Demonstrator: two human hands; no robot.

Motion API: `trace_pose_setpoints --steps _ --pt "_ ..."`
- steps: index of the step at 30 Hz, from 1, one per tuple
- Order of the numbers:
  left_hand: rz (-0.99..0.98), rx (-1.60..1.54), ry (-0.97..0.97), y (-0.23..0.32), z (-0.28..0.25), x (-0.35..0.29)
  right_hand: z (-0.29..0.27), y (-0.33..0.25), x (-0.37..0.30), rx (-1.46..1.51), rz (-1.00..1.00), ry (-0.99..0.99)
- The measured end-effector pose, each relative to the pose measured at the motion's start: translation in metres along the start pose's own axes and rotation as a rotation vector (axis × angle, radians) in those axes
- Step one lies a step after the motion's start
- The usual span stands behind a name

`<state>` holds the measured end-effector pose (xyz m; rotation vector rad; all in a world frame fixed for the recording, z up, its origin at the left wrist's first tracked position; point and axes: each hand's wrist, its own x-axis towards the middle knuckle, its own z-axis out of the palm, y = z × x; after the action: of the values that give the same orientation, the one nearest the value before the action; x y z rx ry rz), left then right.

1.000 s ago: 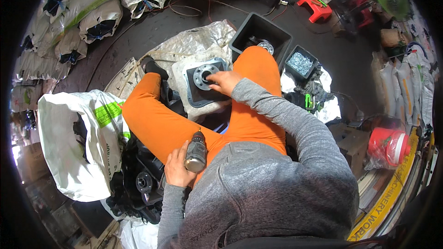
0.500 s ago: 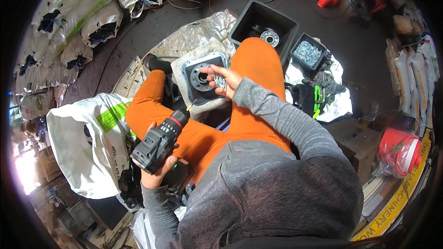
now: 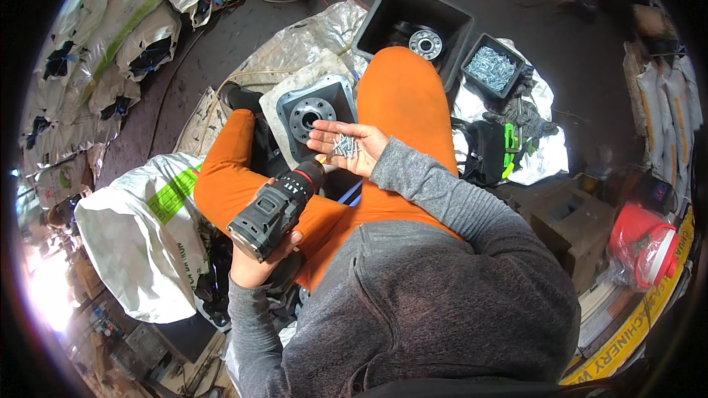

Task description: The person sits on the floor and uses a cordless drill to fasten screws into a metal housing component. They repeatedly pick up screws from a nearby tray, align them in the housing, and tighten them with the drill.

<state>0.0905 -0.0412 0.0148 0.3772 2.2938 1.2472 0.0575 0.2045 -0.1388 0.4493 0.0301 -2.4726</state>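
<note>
My left hand (image 3: 253,266) is wrapped round a black cordless drill (image 3: 267,214) with a red ring near its chuck. The drill's tip points up toward my right hand (image 3: 371,150), which lies palm up with the fingers stretched out. A small heap of silvery screws (image 3: 344,146) rests in that palm. Just beyond my fingertips sits a square grey metal housing (image 3: 345,100) with a round, holed flange (image 3: 298,113) in its middle. It lies on a pale pad (image 3: 275,107) between my legs, and my right hand hides its near corner.
A large dark bin (image 3: 456,21) holding round flanged parts (image 3: 425,44) stands beyond my right knee. Beside it is a small tub of screws (image 3: 492,68). A white sack (image 3: 129,236) lies at left, and a red jug (image 3: 640,243) stands at right.
My right hand has opened out flat, showing the screws in its palm. My left hand has brought the drill up and right, its tip close to my right fingers.
</note>
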Motion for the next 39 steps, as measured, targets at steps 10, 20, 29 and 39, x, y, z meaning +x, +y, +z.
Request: trace_pose_setpoints --steps 10,20,29,39 --pt "-0.196 -0.225 0.116 0.005 -0.009 -0.012 0.003 0.010 -0.007 -0.214 -0.030 0.152" --pt "-0.261 -0.297 0.115 0.011 -0.016 -0.021 0.003 0.012 -0.005 -0.333 -0.029 0.175" --pt "-0.381 -0.392 0.105 0.008 -0.029 -0.027 0.007 0.008 -0.009 -0.475 0.026 0.113" --pt "-0.038 0.122 -0.077 0.016 -0.036 -0.011 0.002 0.003 -0.004 -0.578 0.193 0.172"
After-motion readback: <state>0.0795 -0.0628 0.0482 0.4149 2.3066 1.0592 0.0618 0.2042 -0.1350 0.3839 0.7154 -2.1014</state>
